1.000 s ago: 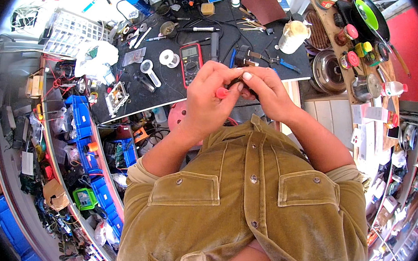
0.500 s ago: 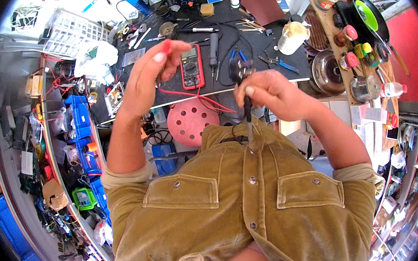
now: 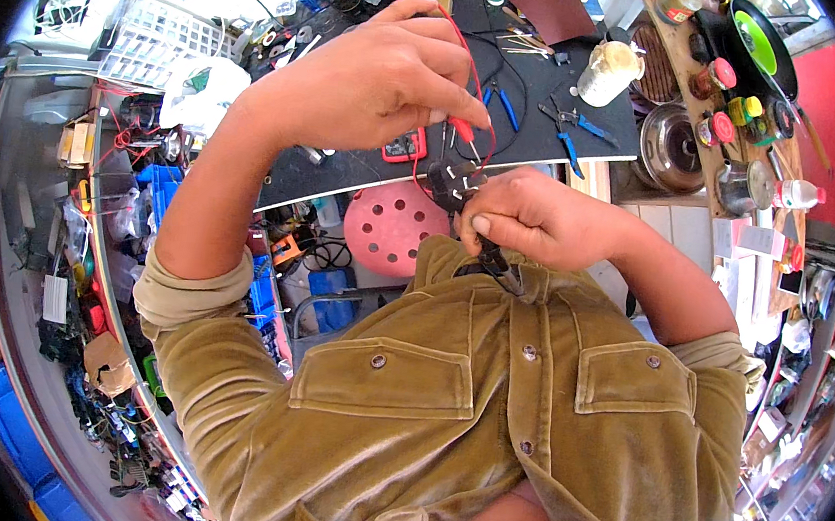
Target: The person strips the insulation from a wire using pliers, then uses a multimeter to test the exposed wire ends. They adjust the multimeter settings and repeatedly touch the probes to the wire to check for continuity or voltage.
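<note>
My left hand (image 3: pixel 374 81) pinches a red test probe (image 3: pixel 466 137), its metal tip pointing down toward a black mains plug (image 3: pixel 453 186). Whether the tip touches a pin I cannot tell. Closed around the plug's rear and cord is my right hand (image 3: pixel 547 218), holding it with the metal pins facing up and away from me. A red lead loops by the probe. Behind my left hand, a red multimeter (image 3: pixel 405 146) lies on the black bench top (image 3: pixel 539 147), mostly hidden.
Blue-handled pliers (image 3: pixel 503 106) and a wire stripper (image 3: pixel 575 135) lie on the bench near a white jar (image 3: pixel 611 73). A round pink stool seat (image 3: pixel 395 230) with holes is below the bench edge. At right, a wooden shelf (image 3: pixel 708 118) carries jars and a pan.
My left hand has swung right and nearer, bringing the red probe close to the plug. My right hand still grips the plug, slightly lower. The view has shifted a little.
</note>
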`<state>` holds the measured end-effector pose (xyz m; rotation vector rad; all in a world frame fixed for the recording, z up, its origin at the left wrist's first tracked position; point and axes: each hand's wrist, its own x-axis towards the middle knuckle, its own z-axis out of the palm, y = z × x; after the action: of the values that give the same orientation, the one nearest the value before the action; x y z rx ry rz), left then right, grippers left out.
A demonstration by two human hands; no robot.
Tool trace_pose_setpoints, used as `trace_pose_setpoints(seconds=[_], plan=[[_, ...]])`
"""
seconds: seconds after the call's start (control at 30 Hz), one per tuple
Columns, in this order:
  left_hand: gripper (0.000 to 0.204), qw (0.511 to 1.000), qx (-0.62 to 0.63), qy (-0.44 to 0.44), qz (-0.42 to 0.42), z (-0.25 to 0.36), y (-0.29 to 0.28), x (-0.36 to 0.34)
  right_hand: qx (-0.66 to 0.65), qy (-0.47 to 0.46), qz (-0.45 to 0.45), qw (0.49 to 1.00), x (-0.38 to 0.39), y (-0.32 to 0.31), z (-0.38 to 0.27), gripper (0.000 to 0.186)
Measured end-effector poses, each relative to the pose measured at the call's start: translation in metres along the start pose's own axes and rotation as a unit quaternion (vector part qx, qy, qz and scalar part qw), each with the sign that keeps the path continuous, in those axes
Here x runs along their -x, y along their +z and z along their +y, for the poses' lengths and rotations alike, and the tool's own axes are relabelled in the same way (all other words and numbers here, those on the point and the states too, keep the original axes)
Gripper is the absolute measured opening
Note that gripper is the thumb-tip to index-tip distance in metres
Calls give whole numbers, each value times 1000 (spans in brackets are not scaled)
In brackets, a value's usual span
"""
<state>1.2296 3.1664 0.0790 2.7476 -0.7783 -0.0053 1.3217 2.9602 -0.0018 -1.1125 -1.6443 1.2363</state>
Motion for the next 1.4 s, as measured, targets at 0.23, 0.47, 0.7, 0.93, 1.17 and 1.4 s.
trace_pose_setpoints(seconds=[0.23, 0.47, 0.7, 0.93, 1.17, 1.4], plan=[[27, 999, 25, 5, -41, 1, 3, -5, 11, -29, 17, 999, 1, 2, 1, 26], [29, 999, 22, 9, -31, 4, 7, -1, 17, -27, 10, 999, 0, 4, -2, 26], [29, 1000, 19, -1, -25, 6, 8, 3, 18, -23, -2, 1000, -1, 6, 1, 27], [29, 1000, 13, -5, -28, 6, 9, 3, 13, -6, -5, 1000, -1, 5, -2, 27], [28, 1000, 12, 9, -22, 2, 11, 1, 6, -12, 7, 1000, -1, 4, -1, 28], [29, 999, -25, -29, 13, -5, 11, 2, -5, -28, 37, 999, -1, 5, 7, 26]])
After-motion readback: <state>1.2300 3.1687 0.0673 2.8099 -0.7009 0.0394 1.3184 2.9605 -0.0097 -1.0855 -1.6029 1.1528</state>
